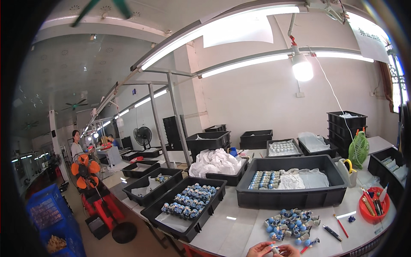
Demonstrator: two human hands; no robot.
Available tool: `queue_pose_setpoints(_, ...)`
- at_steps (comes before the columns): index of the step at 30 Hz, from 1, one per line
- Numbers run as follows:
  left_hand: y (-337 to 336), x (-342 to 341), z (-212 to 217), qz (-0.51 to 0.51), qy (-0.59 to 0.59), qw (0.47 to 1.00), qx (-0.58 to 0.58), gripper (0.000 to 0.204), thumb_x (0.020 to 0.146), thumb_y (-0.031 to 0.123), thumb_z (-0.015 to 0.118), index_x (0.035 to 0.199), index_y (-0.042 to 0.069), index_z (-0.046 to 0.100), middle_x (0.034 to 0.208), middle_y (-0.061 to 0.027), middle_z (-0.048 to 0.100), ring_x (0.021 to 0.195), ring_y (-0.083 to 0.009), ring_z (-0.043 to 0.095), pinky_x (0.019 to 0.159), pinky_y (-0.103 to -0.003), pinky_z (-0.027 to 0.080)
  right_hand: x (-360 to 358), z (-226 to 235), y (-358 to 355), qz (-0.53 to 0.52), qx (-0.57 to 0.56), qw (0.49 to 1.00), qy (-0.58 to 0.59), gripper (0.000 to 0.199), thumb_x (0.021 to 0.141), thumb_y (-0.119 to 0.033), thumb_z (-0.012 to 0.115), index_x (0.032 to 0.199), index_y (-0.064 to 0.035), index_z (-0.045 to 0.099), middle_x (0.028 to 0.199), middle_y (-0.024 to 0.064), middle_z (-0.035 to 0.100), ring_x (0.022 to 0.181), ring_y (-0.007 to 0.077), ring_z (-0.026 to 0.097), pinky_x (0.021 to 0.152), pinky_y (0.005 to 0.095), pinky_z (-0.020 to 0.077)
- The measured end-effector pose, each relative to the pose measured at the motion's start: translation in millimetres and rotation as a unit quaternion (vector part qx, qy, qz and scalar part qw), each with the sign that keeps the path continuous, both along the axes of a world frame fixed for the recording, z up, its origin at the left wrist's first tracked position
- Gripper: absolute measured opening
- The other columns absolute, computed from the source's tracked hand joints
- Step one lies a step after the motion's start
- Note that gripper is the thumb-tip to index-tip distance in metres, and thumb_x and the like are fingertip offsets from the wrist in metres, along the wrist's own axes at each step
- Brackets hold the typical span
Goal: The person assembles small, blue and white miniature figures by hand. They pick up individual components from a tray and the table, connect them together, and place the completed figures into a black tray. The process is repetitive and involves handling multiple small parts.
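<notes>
At the lower edge my left hand [258, 249] and my right hand [288, 251] come together, fingers closed around one small figurine [275, 249] with pale and blue parts. Much of it is hidden by the fingers. Beside my right hand a short red stick [305, 249] shows; whether that hand holds it I cannot tell. Just beyond both hands lies a loose heap of figurines [291, 223] with blue heads and grey bodies. A dark pen [332, 233] and a thin red pencil-like stick [341, 225] rest to the right of the heap.
A large black tray [291, 200] with rows of figurines and white paper stands behind the heap. Another black tray [201, 227] of figurines is at the left. A red bowl [371, 218] of tools sits at the right. An orange-bladed fan [87, 170] stands beside the table.
</notes>
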State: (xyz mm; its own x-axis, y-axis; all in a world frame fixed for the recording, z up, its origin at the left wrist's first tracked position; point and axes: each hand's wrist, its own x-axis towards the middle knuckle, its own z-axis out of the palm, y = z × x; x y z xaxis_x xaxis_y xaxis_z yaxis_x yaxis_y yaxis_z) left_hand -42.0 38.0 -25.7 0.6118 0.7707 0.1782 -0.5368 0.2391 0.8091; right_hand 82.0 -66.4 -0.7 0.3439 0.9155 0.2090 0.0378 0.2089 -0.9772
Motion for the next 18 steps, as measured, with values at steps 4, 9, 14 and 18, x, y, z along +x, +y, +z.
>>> queue_pose_setpoints(4, 0, 2, 1, -0.004, 0.003, 1.0, -0.005, 0.017, 0.081, 0.002, 0.057, 0.097, 0.001, 0.057, 0.092, -0.0041, 0.059, 0.084, -0.0129, 0.056, 0.077, -0.024, 0.046, 2, -3, 2, -0.003, -0.002, 1.0, -0.004, 0.027, 0.075, -0.007, 0.064, 0.1, -0.0023, 0.054, 0.077, 0.0044, 0.057, 0.066, 0.0084, 0.053, 0.054, 0.0208, 0.0459)
queue_pose_setpoints(9, 0, -7, 3, -0.009, 0.05, 0.998, 0.032, 0.017, 0.081, 0.003, 0.057, 0.098, 0.001, 0.057, 0.093, -0.0045, 0.059, 0.085, -0.0131, 0.056, 0.075, -0.023, 0.045, -3, 0, 0, -0.018, 0.024, 0.998, -0.046, 0.027, 0.075, -0.008, 0.065, 0.099, -0.0032, 0.055, 0.078, 0.0045, 0.057, 0.065, 0.0081, 0.052, 0.053, 0.0203, 0.0447)
queue_pose_setpoints(14, -11, -9, 19, -0.011, 0.038, 0.999, -0.032, 0.017, 0.083, 0.007, 0.055, 0.099, 0.001, 0.057, 0.091, -0.0045, 0.059, 0.083, -0.0129, 0.056, 0.073, -0.023, 0.046, -6, -9, 3, -0.018, 0.029, 0.999, 0.007, 0.022, 0.079, -0.014, 0.063, 0.097, -0.0035, 0.056, 0.078, 0.0037, 0.058, 0.062, 0.0069, 0.051, 0.052, 0.0204, 0.0434)
queue_pose_setpoints(18, 9, -2, -8, -0.009, 0.042, 0.999, -0.015, 0.018, 0.086, 0.013, 0.052, 0.1, 0.003, 0.056, 0.091, -0.0044, 0.059, 0.081, -0.0127, 0.057, 0.073, -0.024, 0.046, 3, 1, -5, 0.002, -0.03, 0.995, 0.096, 0.026, 0.081, -0.021, 0.061, 0.097, -0.0007, 0.059, 0.082, 0.0064, 0.061, 0.067, 0.0105, 0.055, 0.058, 0.0244, 0.0463)
